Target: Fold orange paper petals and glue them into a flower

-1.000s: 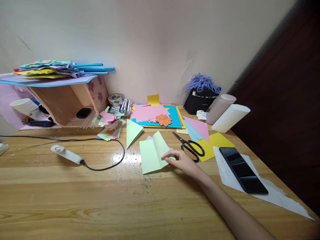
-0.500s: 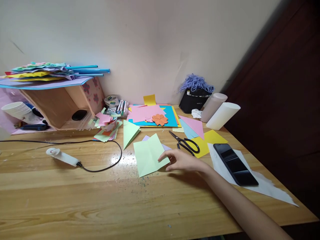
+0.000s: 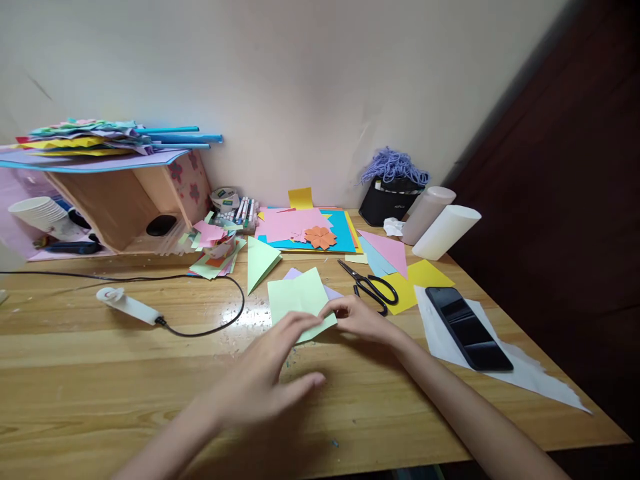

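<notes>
My right hand [image 3: 357, 319] pinches presumably flimsy green paper [image 3: 296, 297] by its right corner; nearer the table's [image 3: 375, 427] front edge, my left hand [image 3: 266, 363] splays.

The person's right hand [image 3: 361, 319] pinches the right edge of a light green sheet [image 3: 296, 293], which overlaps a purple sheet [image 3: 332, 293] on the wooden surface [image 3: 125, 393]. The left hand [image 3: 263, 370] hovers over the near edge, thumb spread; whether its fingers touch is hard to tell. Black-handled scissors [image 3: 371, 287] lie beside the right hand; a phone [image 3: 469, 329] rests farther right.
</notes>
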### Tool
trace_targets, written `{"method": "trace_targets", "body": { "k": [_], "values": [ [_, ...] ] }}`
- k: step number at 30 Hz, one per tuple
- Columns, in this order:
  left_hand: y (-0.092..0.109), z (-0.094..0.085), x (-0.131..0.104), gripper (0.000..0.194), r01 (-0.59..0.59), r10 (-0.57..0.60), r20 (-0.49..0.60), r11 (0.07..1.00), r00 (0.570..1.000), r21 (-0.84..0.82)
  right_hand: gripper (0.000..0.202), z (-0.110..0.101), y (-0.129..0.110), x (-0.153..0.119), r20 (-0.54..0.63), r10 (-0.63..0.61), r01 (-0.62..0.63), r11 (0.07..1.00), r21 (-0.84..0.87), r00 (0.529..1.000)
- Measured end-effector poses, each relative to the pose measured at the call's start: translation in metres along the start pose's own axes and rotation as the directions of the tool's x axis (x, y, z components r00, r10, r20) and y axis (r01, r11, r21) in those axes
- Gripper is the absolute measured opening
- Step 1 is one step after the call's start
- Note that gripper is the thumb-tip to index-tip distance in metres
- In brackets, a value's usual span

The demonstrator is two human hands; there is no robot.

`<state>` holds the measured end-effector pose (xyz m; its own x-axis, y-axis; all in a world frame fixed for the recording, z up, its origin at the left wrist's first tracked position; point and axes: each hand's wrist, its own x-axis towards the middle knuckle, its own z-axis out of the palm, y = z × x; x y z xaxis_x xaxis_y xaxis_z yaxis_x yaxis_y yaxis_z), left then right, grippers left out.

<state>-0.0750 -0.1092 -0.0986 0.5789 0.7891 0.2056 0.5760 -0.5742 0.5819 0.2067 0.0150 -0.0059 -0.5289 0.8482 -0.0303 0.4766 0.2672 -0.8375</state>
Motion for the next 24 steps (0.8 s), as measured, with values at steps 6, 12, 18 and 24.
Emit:
{"method": "trace_targets", "body": {
  "k": [6,12,18,24],
  "values": [
    [0.027,-0.076,0.140,0.050,-0.065,0.027,0.178,0.976,0.984,0.209,0.027,0.001,0.014,-0.002,-0.076,-0.270,0.222,0.898,-0.380,0.960],
    [0.020,-0.065,0.123,0.029,-0.115,0.078,0.173,0.970,0.982,0.215,0.015,-0.003,0.019,0.002,-0.034,-0.356,0.322,0.878,-0.353,0.934],
    [0.010,-0.065,0.125,0.028,0.054,-0.055,0.031,0.998,0.998,0.038,0.018,0.003,0.023,0.009,-0.116,-0.091,0.083,0.994,-0.069,0.989],
    [0.004,-0.058,0.126,0.022,0.251,-0.253,-0.134,0.967,0.958,-0.039,0.020,0.013,0.029,0.016,-0.306,0.003,-0.061,0.982,-0.179,0.952]
  ]
}}
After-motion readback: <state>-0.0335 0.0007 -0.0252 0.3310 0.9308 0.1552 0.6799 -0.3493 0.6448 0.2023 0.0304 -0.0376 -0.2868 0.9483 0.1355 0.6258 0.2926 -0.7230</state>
